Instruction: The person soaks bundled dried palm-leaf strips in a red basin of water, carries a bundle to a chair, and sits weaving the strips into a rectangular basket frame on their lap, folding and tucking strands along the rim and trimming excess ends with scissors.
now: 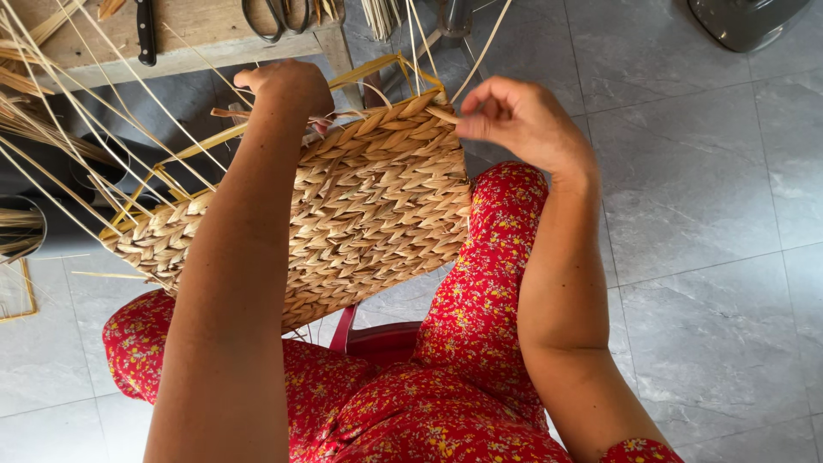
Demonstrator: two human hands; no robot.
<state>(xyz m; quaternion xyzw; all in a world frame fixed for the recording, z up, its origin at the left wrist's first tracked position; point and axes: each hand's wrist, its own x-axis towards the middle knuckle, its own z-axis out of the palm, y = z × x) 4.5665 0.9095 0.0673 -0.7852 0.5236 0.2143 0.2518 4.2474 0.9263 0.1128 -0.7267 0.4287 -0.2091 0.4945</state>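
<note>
so the woven straw basket (pixel 360 206) sits tilted on the lap, under both hands; left hand (pixel 287 86) is curled tight over its top rim; right hand (pixel 519 116) pinches a thin straw strand (pixel 482 50) just off the rim's near corner; scissors (pixel 276 15) and a knife (pixel 147 33) lie on the wooden bench (pixel 197 43) well beyond the left hand

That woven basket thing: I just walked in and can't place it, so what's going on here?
A seated person in a red flowered dress holds a half-woven straw basket over their lap. The left hand grips its upper rim, where a yellow wire frame shows. The right hand pinches a strand at the top corner. Loose straw stalks fan out at left, and scissors lie on a wooden bench.
</note>
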